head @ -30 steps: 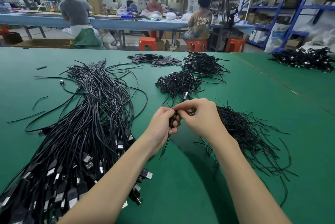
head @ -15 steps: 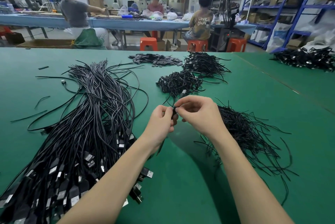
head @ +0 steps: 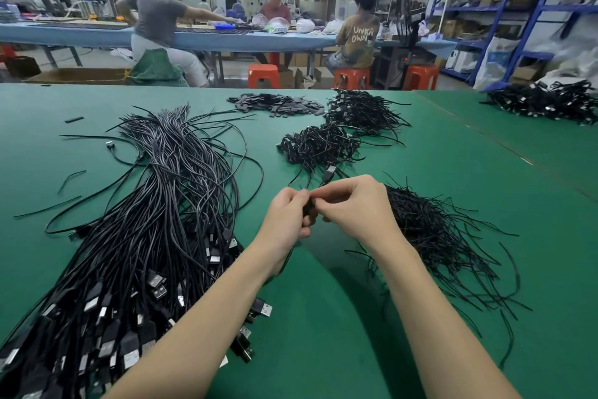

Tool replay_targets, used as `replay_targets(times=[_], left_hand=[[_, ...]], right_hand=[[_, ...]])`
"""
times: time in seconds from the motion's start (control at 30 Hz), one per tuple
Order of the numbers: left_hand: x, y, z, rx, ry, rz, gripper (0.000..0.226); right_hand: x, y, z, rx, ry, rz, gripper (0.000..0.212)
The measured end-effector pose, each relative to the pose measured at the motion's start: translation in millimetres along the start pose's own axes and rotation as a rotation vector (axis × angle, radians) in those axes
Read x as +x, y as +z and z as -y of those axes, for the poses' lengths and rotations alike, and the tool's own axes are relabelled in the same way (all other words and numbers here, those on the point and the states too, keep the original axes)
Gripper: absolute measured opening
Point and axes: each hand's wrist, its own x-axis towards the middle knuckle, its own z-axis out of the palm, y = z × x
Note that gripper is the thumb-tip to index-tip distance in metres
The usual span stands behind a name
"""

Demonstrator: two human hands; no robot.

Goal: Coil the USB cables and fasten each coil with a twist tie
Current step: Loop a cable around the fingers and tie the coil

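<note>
My left hand (head: pixel 288 220) grips a small black coiled USB cable (head: pixel 309 209), mostly hidden inside the fist. My right hand (head: pixel 352 208) meets it from the right, fingertips pinching at the coil where a twist tie would be; the tie itself is too small to make out. Both hands hover above the green table (head: pixel 323 317). A large bundle of loose black USB cables (head: pixel 145 237) lies to the left, plugs toward me. A heap of black twist ties (head: pixel 437 237) lies just right of my right hand. Finished coils (head: pixel 318 144) are piled beyond my hands.
A second coil pile (head: pixel 362 109) and a heap of flat black pieces (head: pixel 275 104) lie farther back. Another cable pile (head: pixel 547 101) sits on the adjoining table at right. People sit at a blue bench behind; blue shelving stands at right.
Both hands have lifted slightly and drawn closer together. The cable tail that hung below my left hand a second ago is now tucked out of sight.
</note>
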Motion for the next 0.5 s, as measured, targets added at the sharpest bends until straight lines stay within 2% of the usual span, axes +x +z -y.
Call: replay_targets(times=[0.13, 0.2, 0.33, 0.5], left_hand=[[-1, 0, 2, 0.083, 0.015, -0.005, 0.02], [0, 0, 3, 0.111, 0.02, -0.023, 0.02], [1, -1, 2, 0.013, 0.047, -0.048, 0.019], [0, 0, 1, -0.02, 0.069, -0.065, 0.021]], right_hand=[[-1, 2, -4, 0.227, 0.133, -0.019, 0.012], [-2, 2, -4, 0.321, 0.176, 0.023, 0.01], [-2, -4, -6, 0.612, 0.291, 0.108, 0.014], [-3, -1, -12, 0.795, 0.46, 0.192, 0.014]])
